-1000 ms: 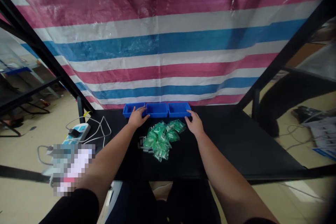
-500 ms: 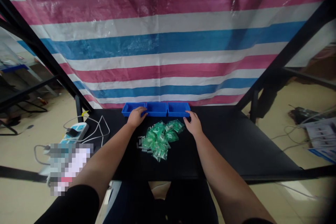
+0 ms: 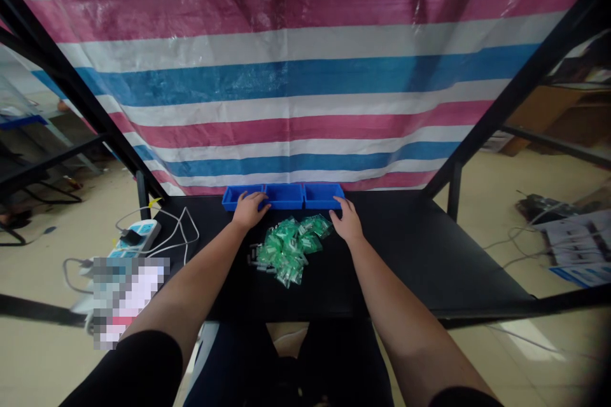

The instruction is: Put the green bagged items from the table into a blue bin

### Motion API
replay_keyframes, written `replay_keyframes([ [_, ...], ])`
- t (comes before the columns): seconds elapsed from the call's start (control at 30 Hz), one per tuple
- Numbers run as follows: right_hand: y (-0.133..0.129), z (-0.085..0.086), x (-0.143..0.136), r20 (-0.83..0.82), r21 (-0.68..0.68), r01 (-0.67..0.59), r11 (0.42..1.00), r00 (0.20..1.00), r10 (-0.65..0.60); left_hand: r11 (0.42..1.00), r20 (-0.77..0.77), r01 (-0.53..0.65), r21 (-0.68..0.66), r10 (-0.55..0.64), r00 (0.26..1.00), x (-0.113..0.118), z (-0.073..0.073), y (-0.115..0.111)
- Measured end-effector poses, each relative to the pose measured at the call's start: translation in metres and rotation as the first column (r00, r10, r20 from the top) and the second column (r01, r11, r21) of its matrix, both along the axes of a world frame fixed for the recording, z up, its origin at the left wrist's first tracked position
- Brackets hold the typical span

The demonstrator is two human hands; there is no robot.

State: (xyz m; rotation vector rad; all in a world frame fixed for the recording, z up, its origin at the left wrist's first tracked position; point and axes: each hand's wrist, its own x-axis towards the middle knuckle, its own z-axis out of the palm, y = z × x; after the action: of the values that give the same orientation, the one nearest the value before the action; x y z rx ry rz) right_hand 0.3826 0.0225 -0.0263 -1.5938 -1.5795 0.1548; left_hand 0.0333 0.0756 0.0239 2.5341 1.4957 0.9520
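Three blue plastic bins stand in a row at the back of the black table. My left hand (image 3: 250, 209) is at the front of the left bin (image 3: 231, 199), fingers apart and reaching over toward the middle bin (image 3: 285, 197). At the front right corner of the right bin (image 3: 323, 196) is my right hand (image 3: 347, 219), its fingers spread; whether they touch the bin I cannot tell. Neither hand shows anything held. Between my forearms lies a heap of small clear bags with green contents (image 3: 286, 251). Several small loose pieces (image 3: 252, 255) lie at its left side.
A white power strip (image 3: 143, 235) with a black plug and looped grey cables (image 3: 184, 229) lies on the left of the black table (image 3: 420, 261). Beside it is a blurred-out patch. A striped plastic sheet (image 3: 286, 89) hangs behind, between black frame posts (image 3: 453, 194).
The view has shifted slightly. My right hand has moved a little left along the right bin's front. My left hand stays nearly in place. The heap looks unchanged.
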Motion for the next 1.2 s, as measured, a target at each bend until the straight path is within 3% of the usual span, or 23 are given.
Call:
replay_keyframes([
  [0.13,0.001,0.0,0.002,-0.046,0.117,0.049,0.992,0.998,-0.044,0.992,0.054,-0.089,0.089,0.084,0.995,0.005,0.012,-0.03],
  [0.27,0.0,-0.002,0.006,-0.098,0.192,0.12,0.974,0.99,-0.103,0.995,0.131,-0.086,0.052,0.078,0.988,0.003,0.011,-0.072],
  [0.37,-0.008,-0.002,0.007,-0.088,0.165,0.038,0.986,0.996,-0.024,1.0,0.22,-0.003,-0.021,0.008,0.975,-0.008,-0.001,-0.097],
  [0.47,-0.019,0.0,0.005,-0.024,0.092,-0.14,0.986,0.99,0.143,0.992,0.395,-0.004,-0.127,0.054,0.917,-0.022,-0.014,-0.111],
  [0.57,-0.028,0.002,0.002,0.092,-0.019,-0.266,0.964,0.959,0.267,0.968,0.497,-0.05,-0.244,0.169,0.851,-0.033,-0.024,-0.115],
  [0.67,-0.029,0.005,-0.001,0.191,-0.079,-0.284,0.956,0.937,0.294,0.956,0.543,-0.07,-0.284,0.221,0.81,-0.037,-0.027,-0.113],
  [0.97,-0.031,0.009,-0.006,0.243,-0.069,-0.308,0.949,0.917,0.316,0.944,0.505,0.038,-0.327,0.14,0.852,-0.035,-0.025,-0.112],
  [1.07,-0.031,0.011,-0.009,0.192,-0.031,-0.308,0.951,0.932,0.308,0.943,0.51,0.045,-0.33,0.138,0.849,-0.035,-0.025,-0.112],
  [1.2,-0.03,0.009,-0.01,0.005,0.102,-0.258,0.961,0.966,0.259,0.937,0.515,0.054,-0.345,0.141,0.845,-0.035,-0.025,-0.111],
])
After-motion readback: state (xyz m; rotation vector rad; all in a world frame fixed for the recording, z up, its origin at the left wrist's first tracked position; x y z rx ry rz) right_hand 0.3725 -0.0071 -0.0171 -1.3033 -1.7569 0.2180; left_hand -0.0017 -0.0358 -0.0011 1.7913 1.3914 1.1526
